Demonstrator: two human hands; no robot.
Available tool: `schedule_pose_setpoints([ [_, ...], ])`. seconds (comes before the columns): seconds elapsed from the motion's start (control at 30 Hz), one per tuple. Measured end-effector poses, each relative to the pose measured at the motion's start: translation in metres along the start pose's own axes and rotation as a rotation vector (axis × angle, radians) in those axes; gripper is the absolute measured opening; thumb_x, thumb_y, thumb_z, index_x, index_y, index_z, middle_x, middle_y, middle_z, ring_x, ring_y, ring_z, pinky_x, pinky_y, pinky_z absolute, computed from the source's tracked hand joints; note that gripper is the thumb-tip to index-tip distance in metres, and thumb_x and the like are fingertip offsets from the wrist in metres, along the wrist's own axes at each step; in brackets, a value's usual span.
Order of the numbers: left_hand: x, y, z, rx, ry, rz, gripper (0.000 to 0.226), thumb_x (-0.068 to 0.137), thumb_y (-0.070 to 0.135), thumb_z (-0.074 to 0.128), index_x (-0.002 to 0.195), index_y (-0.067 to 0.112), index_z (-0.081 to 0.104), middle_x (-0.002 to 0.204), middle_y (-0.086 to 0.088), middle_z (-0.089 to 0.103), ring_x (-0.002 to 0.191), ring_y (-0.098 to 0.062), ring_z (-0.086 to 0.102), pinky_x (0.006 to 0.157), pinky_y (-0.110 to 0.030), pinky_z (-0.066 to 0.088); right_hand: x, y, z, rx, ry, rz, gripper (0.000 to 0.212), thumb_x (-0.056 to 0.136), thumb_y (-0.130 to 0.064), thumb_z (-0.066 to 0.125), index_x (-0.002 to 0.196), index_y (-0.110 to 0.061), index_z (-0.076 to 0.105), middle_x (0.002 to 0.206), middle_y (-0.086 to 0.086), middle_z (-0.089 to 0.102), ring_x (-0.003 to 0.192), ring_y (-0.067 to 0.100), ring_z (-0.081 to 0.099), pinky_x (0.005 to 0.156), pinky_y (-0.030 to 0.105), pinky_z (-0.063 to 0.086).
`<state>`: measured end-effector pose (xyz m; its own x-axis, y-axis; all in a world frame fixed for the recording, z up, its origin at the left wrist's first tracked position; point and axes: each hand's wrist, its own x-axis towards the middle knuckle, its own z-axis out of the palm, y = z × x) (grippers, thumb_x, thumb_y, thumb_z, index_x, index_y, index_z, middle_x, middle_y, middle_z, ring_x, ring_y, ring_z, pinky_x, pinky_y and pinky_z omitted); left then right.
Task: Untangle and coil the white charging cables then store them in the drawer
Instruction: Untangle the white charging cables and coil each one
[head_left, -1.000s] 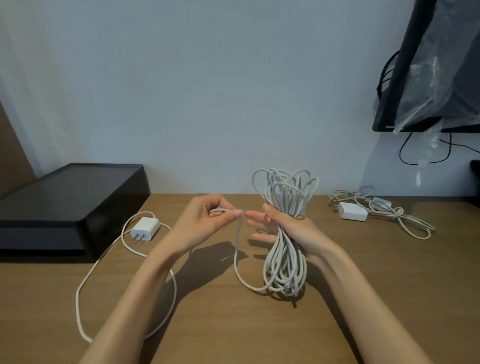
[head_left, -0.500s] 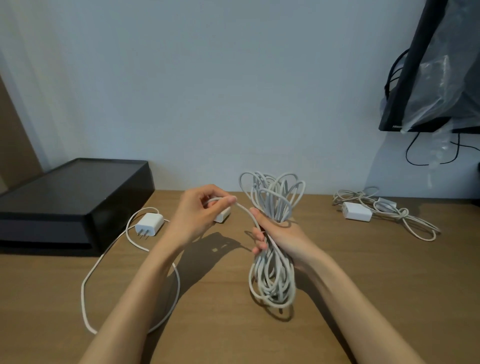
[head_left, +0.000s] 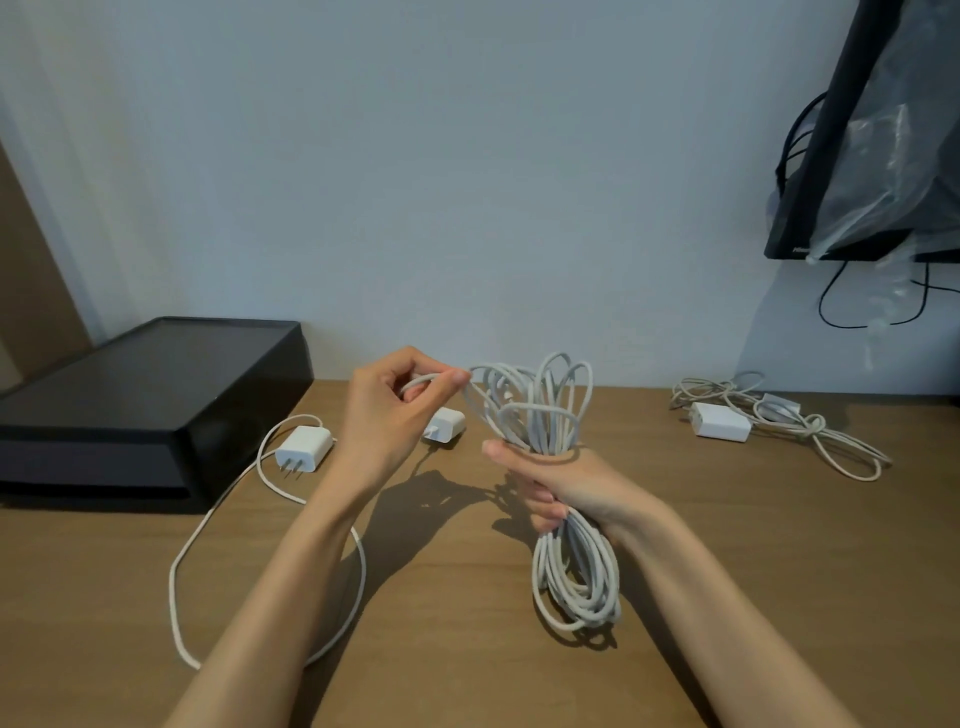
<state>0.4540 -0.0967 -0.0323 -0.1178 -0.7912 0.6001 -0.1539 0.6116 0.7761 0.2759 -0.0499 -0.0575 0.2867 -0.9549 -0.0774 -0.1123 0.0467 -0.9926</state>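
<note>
A big brown table (head_left: 779, 530) stood by a pale wall. A flat black box (head_left: 140, 395) sat on the far left of the table. A dark screen (head_left: 826, 156) with clear plastic (head_left: 893, 156) on it hung at the top right.

The big bunch of white cable (head_left: 576, 571) was in the middle, up off the table. The right hand (head_left: 566, 483) gripped it round its middle, with the fingers curled tight. Loops stuck up above the hand and more loops hung down below it. The left hand (head_left: 389, 410) was just to the left, a bit higher. Its thumb and fingers pinched one strand that ran over to the top loops.

A long loose cable (head_left: 182, 561) lay in a wide ring on the table under the left arm. Its white plug (head_left: 304, 449) lay near the black box. A tangled cable (head_left: 810, 431) lay at the far right with a white block (head_left: 722, 422) touching it. One more small white plug (head_left: 447, 425) lay just behind the left hand.
</note>
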Motion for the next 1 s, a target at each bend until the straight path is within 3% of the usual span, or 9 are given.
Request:
schedule_pose_setpoints([
  [0.1,-0.003,0.004,0.005,-0.059,0.016,-0.001,0.021,0.069,0.040,0.069,0.072,0.019,0.069,0.070,-0.019,0.062,0.064,-0.035,0.049,0.055,-0.026,0.041,0.000,-0.001,-0.004,0.008,-0.031,0.037,0.044,0.081,-0.038,0.063,0.041,-0.025,0.056,0.038,-0.004,0.035,0.030,0.007,0.032,0.041,0.020,0.034],
  [0.17,-0.002,0.004,0.006,-0.077,0.034,-0.005,0.024,0.069,0.039,0.071,0.075,0.016,0.068,0.064,-0.006,0.063,0.057,-0.024,0.050,0.053,-0.020,0.041,0.002,0.002,-0.007,0.160,-0.059,0.065,0.048,0.084,-0.034,0.063,0.043,-0.019,0.043,0.035,-0.004,0.033,0.027,0.006,0.031,0.035,0.016,0.031],
  [0.27,0.002,-0.002,0.003,-0.093,0.064,-0.060,0.017,0.077,0.033,0.069,0.079,0.017,0.064,0.056,-0.007,0.046,0.050,-0.007,0.036,0.050,-0.014,0.032,0.004,0.002,-0.016,0.498,-0.122,0.026,0.054,0.088,-0.030,0.062,0.043,-0.017,0.035,0.032,-0.005,0.030,0.024,0.004,0.030,0.029,0.015,0.028],
  [0.47,0.007,-0.018,-0.006,-0.013,-0.002,-0.094,0.017,0.083,0.039,0.057,0.082,0.025,0.067,0.086,-0.018,0.066,0.080,-0.036,0.054,0.066,-0.028,0.041,0.003,-0.003,-0.051,0.852,-0.320,-0.225,0.049,0.095,-0.028,0.057,0.050,-0.012,0.046,0.039,-0.004,0.027,0.030,0.009,0.027,0.034,0.020,0.031],
  [0.57,0.007,-0.030,-0.007,0.064,-0.046,-0.077,0.019,0.093,0.031,0.053,0.082,0.028,0.068,0.074,-0.015,0.063,0.063,-0.030,0.047,0.057,-0.023,0.035,0.007,0.003,-0.061,0.991,-0.359,-0.281,0.053,0.103,-0.030,0.041,0.057,-0.006,0.049,0.045,0.000,0.031,0.037,0.012,0.032,0.041,0.025,0.035],
  [0.67,0.007,-0.037,-0.006,0.147,-0.099,-0.101,0.021,0.095,0.031,0.051,0.083,0.027,0.068,0.052,0.004,0.050,0.047,-0.006,0.036,0.046,-0.013,0.026,0.011,0.007,-0.067,1.049,-0.347,-0.345,0.056,0.104,-0.032,0.034,0.061,-0.002,0.052,0.048,0.004,0.034,0.041,0.016,0.035,0.047,0.030,0.038],
  [0.9,0.010,-0.048,-0.012,0.265,-0.208,-0.129,0.024,0.093,0.039,0.046,0.082,0.033,0.066,0.071,-0.015,0.062,0.053,-0.010,0.044,0.053,-0.030,0.036,0.014,0.013,-0.083,1.120,-0.338,-0.484,0.061,0.105,-0.036,0.025,0.072,0.003,0.058,0.055,0.009,0.039,0.050,0.020,0.039,0.056,0.033,0.039],
  [0.97,0.009,-0.042,-0.011,0.206,-0.159,-0.132,0.027,0.096,0.033,0.045,0.082,0.026,0.068,0.068,-0.021,0.058,0.056,-0.020,0.050,0.053,-0.031,0.047,0.016,0.008,-0.078,1.074,-0.202,-0.434,0.058,0.101,-0.035,0.033,0.059,-0.002,0.054,0.045,0.004,0.038,0.038,0.016,0.040,0.045,0.027,0.039],
  [1.0,0.009,-0.035,-0.011,0.155,-0.129,-0.141,0.028,0.096,0.031,0.046,0.081,0.022,0.067,0.063,-0.022,0.053,0.056,-0.023,0.050,0.052,-0.025,0.051,0.013,0.005,-0.071,0.988,0.009,-0.380,0.054,0.096,-0.034,0.041,0.050,-0.008,0.050,0.038,-0.001,0.035,0.030,0.011,0.037,0.035,0.022,0.035],
])
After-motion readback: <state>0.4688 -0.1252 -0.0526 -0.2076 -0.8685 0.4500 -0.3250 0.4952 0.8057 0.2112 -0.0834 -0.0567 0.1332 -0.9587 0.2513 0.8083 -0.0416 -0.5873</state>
